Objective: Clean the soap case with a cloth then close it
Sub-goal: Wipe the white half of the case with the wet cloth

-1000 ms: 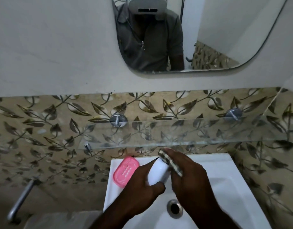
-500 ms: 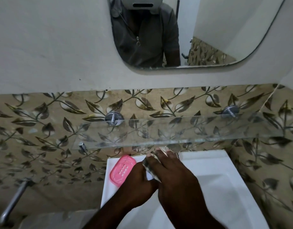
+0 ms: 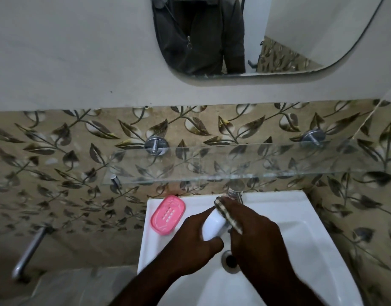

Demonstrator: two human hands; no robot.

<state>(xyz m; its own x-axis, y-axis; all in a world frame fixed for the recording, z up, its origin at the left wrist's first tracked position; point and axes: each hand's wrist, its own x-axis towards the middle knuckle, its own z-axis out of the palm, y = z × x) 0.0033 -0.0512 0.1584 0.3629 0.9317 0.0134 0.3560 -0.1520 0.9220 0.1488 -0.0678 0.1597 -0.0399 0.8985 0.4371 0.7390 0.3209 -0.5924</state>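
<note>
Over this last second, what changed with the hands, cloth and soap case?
The right hand wiped the cloth leftward across the white case part, hiding it, then drew back to its right edge, so the part shows again. The left hand kept gripping it throughout; the pink part stayed on the sink.

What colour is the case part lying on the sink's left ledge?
The case part is pink; head view.

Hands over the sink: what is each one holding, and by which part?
The left hand grips the white case piece round its near end. The right hand holds the striped cloth by its middle, against the piece's right edge.
</note>
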